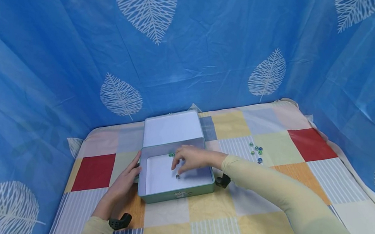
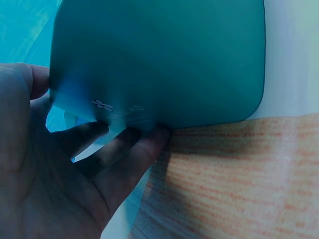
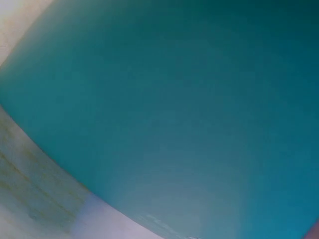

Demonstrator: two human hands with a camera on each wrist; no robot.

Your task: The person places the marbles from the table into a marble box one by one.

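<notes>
A green tin box (image 1: 176,194) with a white inside stands on the patchwork cloth, its lid (image 1: 172,128) folded back. My left hand (image 1: 124,183) holds the box's left side; the left wrist view shows the thumb (image 2: 40,81) at one edge of the green wall (image 2: 174,59) and fingers along another. Over the box floor hovers my right hand (image 1: 192,158), thumb and fingers bent and apart. Just below its thumb lies a dark glass marble (image 1: 178,176). Green marbles (image 1: 172,155) sit by the back wall, partly hidden. The right wrist view is mostly filled by the box's outer wall (image 3: 149,109).
Several green and blue glass marbles (image 1: 256,148) lie loose on the cloth to the right of the box. A blue curtain (image 1: 188,62) with white leaf prints hangs around the back and sides. Black wrist cameras (image 1: 120,221) are strapped on both wrists.
</notes>
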